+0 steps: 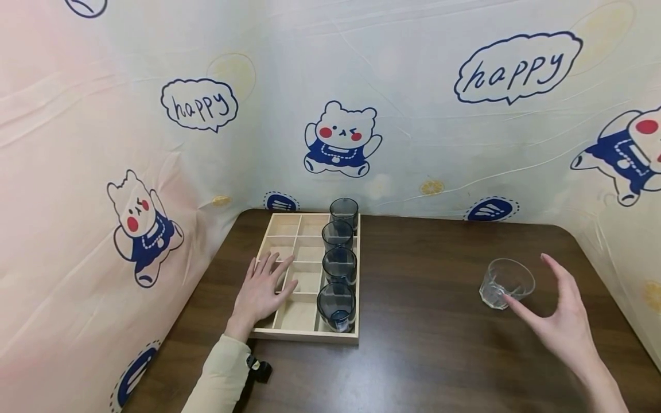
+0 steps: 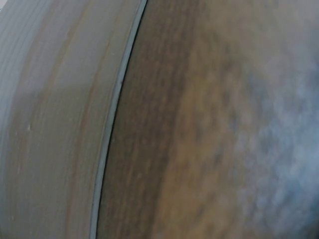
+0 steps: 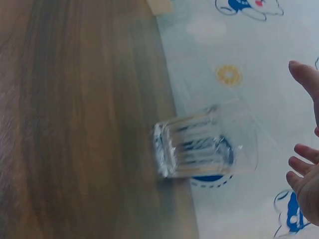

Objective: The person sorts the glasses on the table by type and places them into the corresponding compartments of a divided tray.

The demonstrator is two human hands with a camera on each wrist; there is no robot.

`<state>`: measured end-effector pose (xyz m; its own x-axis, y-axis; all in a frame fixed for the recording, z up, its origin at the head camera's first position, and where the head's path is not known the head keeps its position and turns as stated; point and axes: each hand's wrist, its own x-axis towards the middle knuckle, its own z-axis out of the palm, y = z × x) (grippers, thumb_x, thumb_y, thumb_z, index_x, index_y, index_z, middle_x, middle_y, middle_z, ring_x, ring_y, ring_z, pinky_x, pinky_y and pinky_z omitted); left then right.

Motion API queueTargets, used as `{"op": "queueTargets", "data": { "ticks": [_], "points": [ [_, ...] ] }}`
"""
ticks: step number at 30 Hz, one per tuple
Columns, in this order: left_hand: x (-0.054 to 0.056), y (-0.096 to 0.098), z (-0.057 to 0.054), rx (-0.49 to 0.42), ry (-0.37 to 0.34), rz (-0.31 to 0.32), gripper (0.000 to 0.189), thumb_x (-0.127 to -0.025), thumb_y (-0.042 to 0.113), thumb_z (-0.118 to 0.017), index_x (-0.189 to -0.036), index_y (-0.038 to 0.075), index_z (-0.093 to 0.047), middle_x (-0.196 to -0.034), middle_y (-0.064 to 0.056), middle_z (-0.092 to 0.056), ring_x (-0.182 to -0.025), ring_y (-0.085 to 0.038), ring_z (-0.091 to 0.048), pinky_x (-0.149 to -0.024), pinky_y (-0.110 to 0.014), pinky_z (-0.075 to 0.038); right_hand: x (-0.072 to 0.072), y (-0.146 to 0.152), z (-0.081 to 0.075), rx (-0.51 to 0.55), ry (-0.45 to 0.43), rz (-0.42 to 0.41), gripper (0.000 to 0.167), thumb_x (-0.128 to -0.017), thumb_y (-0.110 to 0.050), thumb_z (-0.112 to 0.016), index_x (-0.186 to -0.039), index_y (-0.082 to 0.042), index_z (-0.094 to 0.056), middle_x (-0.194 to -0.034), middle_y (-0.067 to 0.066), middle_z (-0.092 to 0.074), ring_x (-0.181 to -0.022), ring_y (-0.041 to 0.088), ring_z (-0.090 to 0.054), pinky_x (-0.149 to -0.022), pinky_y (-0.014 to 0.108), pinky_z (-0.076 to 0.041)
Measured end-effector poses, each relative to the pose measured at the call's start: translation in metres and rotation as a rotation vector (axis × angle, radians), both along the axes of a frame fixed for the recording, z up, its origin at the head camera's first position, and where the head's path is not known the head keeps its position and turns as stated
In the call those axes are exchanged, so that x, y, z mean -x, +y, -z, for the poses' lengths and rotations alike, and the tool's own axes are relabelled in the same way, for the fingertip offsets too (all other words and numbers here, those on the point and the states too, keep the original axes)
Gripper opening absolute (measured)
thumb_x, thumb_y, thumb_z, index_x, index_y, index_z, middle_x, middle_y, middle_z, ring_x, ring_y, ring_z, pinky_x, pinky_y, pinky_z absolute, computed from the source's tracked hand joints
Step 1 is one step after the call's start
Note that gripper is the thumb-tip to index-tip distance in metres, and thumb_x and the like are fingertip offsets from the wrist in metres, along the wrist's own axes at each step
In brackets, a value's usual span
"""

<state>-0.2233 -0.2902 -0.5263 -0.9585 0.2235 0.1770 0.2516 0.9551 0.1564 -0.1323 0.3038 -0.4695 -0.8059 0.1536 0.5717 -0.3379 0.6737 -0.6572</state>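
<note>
A clear drinking glass (image 1: 497, 292) stands upright on the right part of the table. My right hand (image 1: 570, 324) is just right of it, thumb and fingers spread wide, the thumb tip overlapping the glass in the head view. In the right wrist view the fingers (image 3: 305, 167) are apart from the clear glass (image 3: 192, 144). My left hand (image 1: 262, 292) lies with spread fingers over the left side of a divided wooden box (image 1: 310, 337), partly hiding its compartments. Several dark tinted glasses (image 1: 335, 307) stand in a row along the box's right column.
Brown wooden table (image 1: 418, 321) lies between the box and the clear glass. A printed cloth (image 1: 413, 143) with cartoon bears hangs behind the table and along its sides. The left wrist view shows only the box's pale wood (image 2: 55, 119) and tabletop (image 2: 142, 124) up close.
</note>
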Motion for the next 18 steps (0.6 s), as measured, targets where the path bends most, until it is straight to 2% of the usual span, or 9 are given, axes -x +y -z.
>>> {"op": "queueTargets", "data": {
  "ticks": [2,5,6,7,9,11,13,18],
  "points": [
    [-0.001,0.000,0.000,-0.003,0.000,0.000,0.072,-0.105,0.067,-0.054,-0.168,0.033,-0.046,-0.171,-0.017,-0.046,-0.165,-0.045,-0.033,-0.137,-0.070,-0.020,0.001,0.004,0.005,0.017,-0.054,0.015,0.121,-0.068,0.007,-0.095,-0.171,-0.015,-0.038,-0.170,-0.012,-0.044,-0.157,-0.007,-0.034,-0.121,0.000,-0.019],
    [-0.001,0.000,0.000,-0.006,-0.003,-0.001,0.073,-0.105,0.068,-0.054,-0.168,0.033,-0.046,-0.171,-0.017,-0.046,-0.166,-0.045,-0.032,-0.137,-0.069,-0.020,0.002,0.009,0.013,0.048,-0.146,0.003,0.123,-0.076,0.005,-0.093,-0.176,-0.020,-0.025,-0.176,0.014,-0.038,-0.167,0.013,-0.030,-0.121,-0.001,-0.015],
    [-0.001,0.000,0.001,-0.006,-0.004,-0.002,0.073,-0.105,0.068,-0.054,-0.168,0.034,-0.046,-0.172,-0.017,-0.046,-0.166,-0.045,-0.032,-0.137,-0.069,-0.020,0.003,0.011,0.016,0.061,-0.169,-0.005,0.123,-0.078,0.005,-0.092,-0.176,-0.021,-0.022,-0.176,0.019,-0.036,-0.168,0.019,-0.029,-0.120,-0.002,-0.014],
    [-0.002,0.000,0.001,-0.008,-0.005,-0.001,0.073,-0.105,0.068,-0.054,-0.168,0.034,-0.046,-0.172,-0.016,-0.046,-0.166,-0.045,-0.032,-0.137,-0.069,-0.019,0.004,0.012,0.019,0.078,-0.186,-0.015,0.123,-0.080,0.005,-0.091,-0.177,-0.021,-0.020,-0.177,0.022,-0.034,-0.169,0.018,-0.028,-0.119,-0.003,-0.014],
    [-0.001,0.000,0.001,-0.009,-0.007,-0.001,0.073,-0.105,0.068,-0.054,-0.168,0.034,-0.046,-0.172,-0.016,-0.045,-0.167,-0.044,-0.031,-0.138,-0.069,-0.018,0.006,0.013,0.026,0.108,-0.201,-0.030,0.121,-0.082,0.006,-0.089,-0.177,-0.019,-0.018,-0.177,0.019,-0.033,-0.167,0.006,-0.027,-0.117,-0.005,-0.016],
    [-0.001,0.000,0.000,-0.008,-0.005,0.001,0.073,-0.105,0.068,-0.053,-0.168,0.034,-0.046,-0.172,-0.016,-0.045,-0.167,-0.044,-0.031,-0.138,-0.069,-0.018,0.008,0.015,0.032,0.141,-0.200,-0.043,0.120,-0.082,0.010,-0.088,-0.176,-0.016,-0.019,-0.174,0.015,-0.036,-0.157,-0.008,-0.031,-0.116,-0.006,-0.021],
    [-0.001,0.000,0.001,-0.008,-0.006,0.002,0.073,-0.105,0.068,-0.053,-0.168,0.034,-0.046,-0.172,-0.016,-0.045,-0.167,-0.045,-0.031,-0.138,-0.069,-0.018,0.011,0.015,0.038,0.168,-0.202,-0.057,0.117,-0.082,0.012,-0.086,-0.176,-0.013,-0.020,-0.171,0.008,-0.040,-0.146,-0.017,-0.034,-0.115,-0.006,-0.024],
    [-0.001,0.001,0.000,-0.002,-0.004,0.003,0.073,-0.104,0.069,-0.053,-0.169,0.034,-0.045,-0.172,-0.016,-0.046,-0.166,-0.044,-0.032,-0.137,-0.069,-0.020,0.015,0.018,0.052,0.202,-0.253,-0.104,0.114,-0.087,0.012,-0.083,-0.176,-0.015,-0.017,-0.170,-0.004,-0.044,-0.141,-0.020,-0.037,-0.116,-0.005,-0.027]
  ]
}}
